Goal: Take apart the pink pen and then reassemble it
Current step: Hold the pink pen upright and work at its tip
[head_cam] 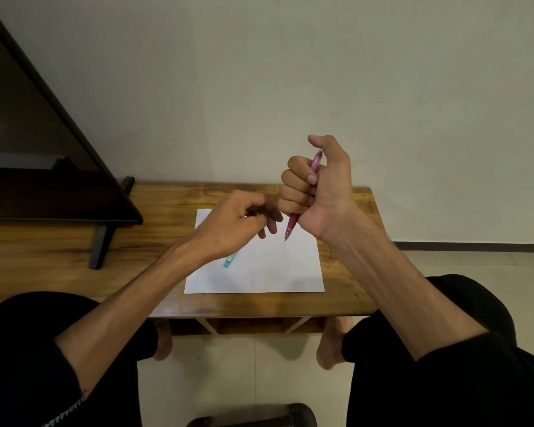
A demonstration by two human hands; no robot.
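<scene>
Pink pen (293, 221) sits in the right hand (316, 188), held up above the counter (346, 266) in a closed fist; four fingers wrap the barrel and the thumb stands up past its upper end; the long axis runs near upright, tilted a little, with the clicker end high beside the base of the thumb and the writing tip low, pointing down toward the white sheet of paper (278, 266); only the top and the lower grip section with the tip show, the middle being hidden in the fist.

The left hand (238, 221) hovers just to the left of that exposed tip and slightly below the fist, its fingers curled loosely inward; whether it pinches some small part I cannot tell, since the fingertips are turned away; its knuckles look close to or touching the right hand's little finger. So the free tip end lies to the right of the left hand, nearest to it, and I judge that the left hand is the one placed to take the lower section, turning or pulling along the pen's own axis.

A teal pen (229, 261) lies on the paper under the left wrist, mostly covered; it bears a pale label, too small to read; no other writing can be made out.
</scene>
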